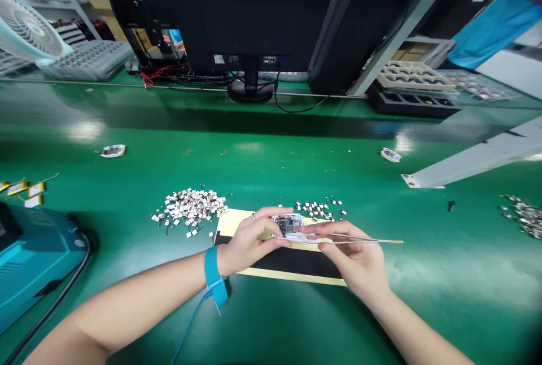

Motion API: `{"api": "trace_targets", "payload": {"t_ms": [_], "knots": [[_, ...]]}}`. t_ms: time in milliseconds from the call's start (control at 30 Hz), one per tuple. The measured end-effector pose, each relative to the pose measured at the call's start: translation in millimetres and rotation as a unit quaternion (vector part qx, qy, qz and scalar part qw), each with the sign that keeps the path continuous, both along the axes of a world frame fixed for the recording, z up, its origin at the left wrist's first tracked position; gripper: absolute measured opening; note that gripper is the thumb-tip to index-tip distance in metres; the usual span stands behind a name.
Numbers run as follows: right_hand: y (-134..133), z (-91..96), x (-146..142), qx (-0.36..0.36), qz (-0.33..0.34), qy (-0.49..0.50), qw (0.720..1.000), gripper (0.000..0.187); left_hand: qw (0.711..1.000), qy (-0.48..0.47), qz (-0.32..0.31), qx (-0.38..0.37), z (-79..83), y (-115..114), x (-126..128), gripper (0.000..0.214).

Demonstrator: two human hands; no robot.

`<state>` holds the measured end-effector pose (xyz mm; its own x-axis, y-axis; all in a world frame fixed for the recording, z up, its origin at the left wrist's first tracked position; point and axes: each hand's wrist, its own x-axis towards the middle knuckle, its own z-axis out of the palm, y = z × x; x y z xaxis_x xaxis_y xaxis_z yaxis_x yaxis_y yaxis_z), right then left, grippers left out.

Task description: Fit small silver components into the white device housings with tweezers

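Observation:
My left hand (254, 240) grips a small circuit board in a white housing (288, 222) by its left side, fingers along the top and thumb below. A blue wrist strap with a cord (212, 269) is around that wrist. My right hand (359, 257) is closed on a pair of long, thin metal tweezers (381, 241), whose joined end points right. The tweezer tips lie across the lower edge of the board, close to my left thumb. Beneath both hands is a yellow pad with a black band (305, 263).
A pile of small white parts (192, 209) lies left of the pad, and a smaller cluster (317, 208) behind it. A teal machine (38, 263) stands at left. A white post (474, 153) slants at right. A monitor (254, 26) stands behind; a person's blue sleeve (495, 29) shows beyond.

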<state>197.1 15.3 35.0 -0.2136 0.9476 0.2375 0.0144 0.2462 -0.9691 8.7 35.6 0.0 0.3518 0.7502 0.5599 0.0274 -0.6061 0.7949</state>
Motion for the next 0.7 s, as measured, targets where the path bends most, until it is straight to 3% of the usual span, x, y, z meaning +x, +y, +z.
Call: {"api": "trace_targets", "payload": {"t_ms": [200,433,567,700], "knots": [[2,-3.3,0,-0.001,0.004,-0.025,1.000,0.011,1.000,0.011,0.000,0.013,0.2,1,0,0.007],[-6,-6.4,-6,0.075,-0.043,-0.025,0.996,0.014,1.000,0.026,-0.005,0.012,2.9,1,-1,0.009],[-2,-3.6,-4,0.032,-0.030,0.004,0.999,0.012,1.000,0.019,0.001,-0.002,2.3,1,-1,0.005],[5,1.7,1,-0.030,0.023,0.045,0.998,0.006,1.000,-0.008,0.006,-0.019,0.8,2,0,0.014]]}}
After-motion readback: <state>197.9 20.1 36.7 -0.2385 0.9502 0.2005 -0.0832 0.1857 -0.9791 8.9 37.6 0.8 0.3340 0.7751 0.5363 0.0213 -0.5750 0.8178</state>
